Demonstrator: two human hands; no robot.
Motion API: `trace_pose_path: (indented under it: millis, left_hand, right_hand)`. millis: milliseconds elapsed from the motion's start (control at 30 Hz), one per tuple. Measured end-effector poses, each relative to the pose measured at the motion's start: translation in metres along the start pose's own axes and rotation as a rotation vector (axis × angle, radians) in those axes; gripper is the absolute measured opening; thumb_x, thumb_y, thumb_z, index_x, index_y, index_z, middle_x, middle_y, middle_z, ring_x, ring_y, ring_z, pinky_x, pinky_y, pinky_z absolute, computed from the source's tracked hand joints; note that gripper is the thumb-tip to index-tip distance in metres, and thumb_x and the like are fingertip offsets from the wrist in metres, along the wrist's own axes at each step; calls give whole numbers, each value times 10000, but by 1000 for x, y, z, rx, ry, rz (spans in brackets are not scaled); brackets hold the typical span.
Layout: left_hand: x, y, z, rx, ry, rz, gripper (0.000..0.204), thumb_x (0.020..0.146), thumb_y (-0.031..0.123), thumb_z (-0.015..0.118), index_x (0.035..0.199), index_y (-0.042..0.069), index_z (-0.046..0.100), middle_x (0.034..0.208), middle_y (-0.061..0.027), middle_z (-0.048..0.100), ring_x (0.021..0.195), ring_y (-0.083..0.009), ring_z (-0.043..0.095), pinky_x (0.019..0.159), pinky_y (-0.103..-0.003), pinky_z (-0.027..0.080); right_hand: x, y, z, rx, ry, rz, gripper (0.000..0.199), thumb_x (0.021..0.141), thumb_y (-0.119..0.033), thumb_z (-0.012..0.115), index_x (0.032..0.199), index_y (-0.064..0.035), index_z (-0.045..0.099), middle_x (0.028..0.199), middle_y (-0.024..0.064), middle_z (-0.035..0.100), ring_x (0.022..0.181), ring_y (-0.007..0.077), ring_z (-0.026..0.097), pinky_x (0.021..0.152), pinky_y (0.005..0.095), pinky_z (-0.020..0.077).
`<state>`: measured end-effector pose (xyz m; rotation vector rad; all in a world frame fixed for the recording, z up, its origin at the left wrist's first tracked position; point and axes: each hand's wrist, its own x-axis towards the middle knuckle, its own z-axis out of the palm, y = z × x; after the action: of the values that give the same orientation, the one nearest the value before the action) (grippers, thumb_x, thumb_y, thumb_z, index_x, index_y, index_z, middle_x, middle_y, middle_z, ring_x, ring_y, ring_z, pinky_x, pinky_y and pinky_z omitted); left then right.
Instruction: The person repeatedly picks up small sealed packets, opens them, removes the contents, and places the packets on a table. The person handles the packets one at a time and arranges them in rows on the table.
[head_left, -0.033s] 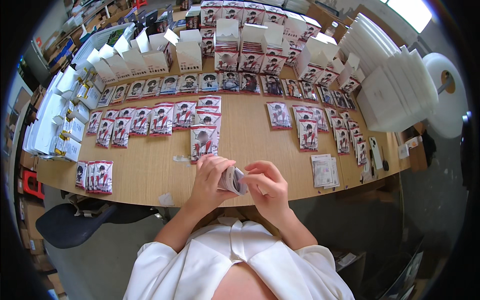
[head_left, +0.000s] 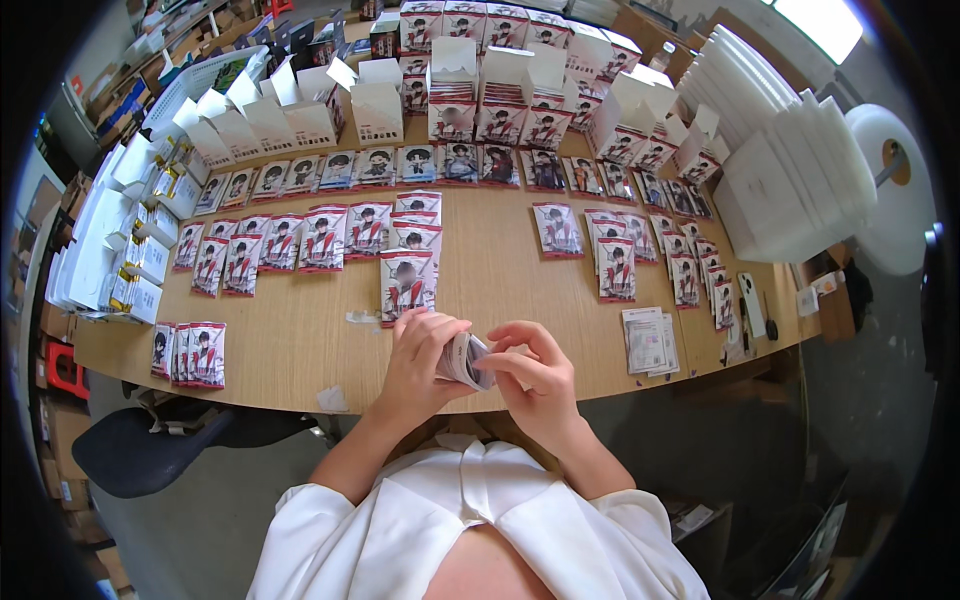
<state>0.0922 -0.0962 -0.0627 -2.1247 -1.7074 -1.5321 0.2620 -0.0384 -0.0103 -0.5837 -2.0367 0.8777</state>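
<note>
In my left hand [head_left: 418, 355] is a small white box-like pack [head_left: 458, 362], tilted above the table's front edge. Its printed side and greyish end show between my hands; whether it is a box or a thick stack of cards is hard to tell. My right hand [head_left: 535, 372] has its fingers curled, thumb and fingertips pinching the pack's right edge. Just beyond my left hand lies an overlapping column of red-and-white foil card packets [head_left: 405, 285] with a dark-haired cartoon figure. A scrap of clear film [head_left: 362, 317] is beside them.
Rows of character packets [head_left: 378, 167] span the table [head_left: 485, 260]. White open cartons [head_left: 377, 110] stand behind them. Left are white trays [head_left: 110, 230]; right, stacked white foam sheets [head_left: 790, 180], a phone [head_left: 751, 304] and printed cards [head_left: 648, 340]. More packets [head_left: 205, 352] lie front left.
My right fingertips have moved slightly left and down onto the pack's edge. The left hand and the pack stay in place.
</note>
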Motion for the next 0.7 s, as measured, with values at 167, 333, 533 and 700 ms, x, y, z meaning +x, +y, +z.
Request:
trace_pose_path:
  millis: [167,333,533,700]
  left_hand:
    - [-2,-1,1,203,34,75,623,706,402,804,1168,78,537,1058,-63,569,1009,-257,578,984,-548,374]
    - [-5,2,-1,430,10,235,671,752,428,748,1261,72,498,1144,-59,541,1070,-254,554,999,-608,319]
    - [7,33,6,-587,257,-467,810,914,547,559,1511,136,199,1426,-120,409,1293,-281,440,1057,-552,323]
    - [-2,16,7,-1784,23,-1079,575,989,605,266,1458,272,276,1293,-183,518,1169,-311,547,979,-517,447]
  right_hand:
    - [-1,-3,0,-26,-24,65,216,758,92,673,926,-41,701,1034,105,605,804,206,645,644,289,545]
    - [-10,13,4,-19,-27,55,203,731,51,735,918,-21,702,1020,124,624,770,202,645,634,289,541]
    - [-6,11,4,-465,302,-441,234,672,58,758,888,2,690,1001,119,641,873,230,634,668,347,514]
    - [-15,19,14,-583,157,-718,117,706,-18,694,823,-29,691,1121,64,675,949,166,603,774,339,439]
